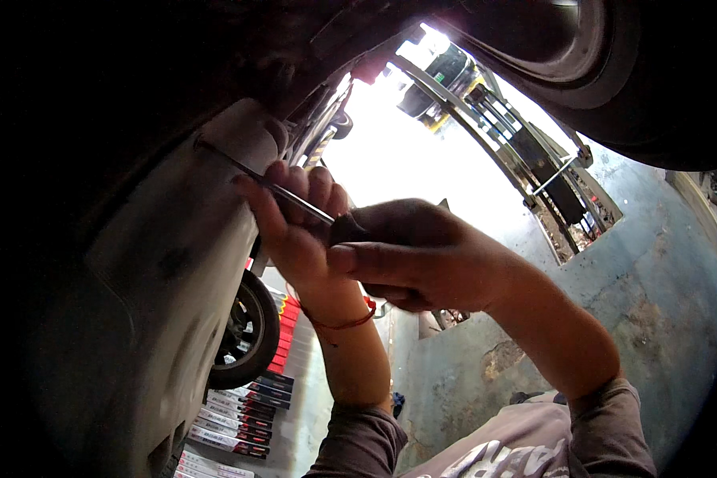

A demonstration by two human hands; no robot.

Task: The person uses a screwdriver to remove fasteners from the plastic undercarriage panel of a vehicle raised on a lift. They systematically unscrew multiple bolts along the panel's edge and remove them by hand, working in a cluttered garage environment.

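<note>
My right hand [422, 251] is closed around the dark handle of a screwdriver, mostly hidden in the fist. Its long thin metal shaft [299, 201] slants up and to the left. The tip meets a pale grey, dusty panel [175, 223] overhead at a small dark spot; what it engages there is too dark to tell. Just below the tip, my left hand [295, 227] is raised with its fingers curled about the shaft, thumb side toward the panel. A red cord bracelet circles that wrist.
Dark vehicle parts and a round, tyre-like shape [593, 72] hang overhead. At lower left are a wheel [251, 331], stacked long boxes [231, 426] and a red item [285, 338]. A metal lift frame [526, 151] stands at upper right, above a worn blue-grey floor [550, 319].
</note>
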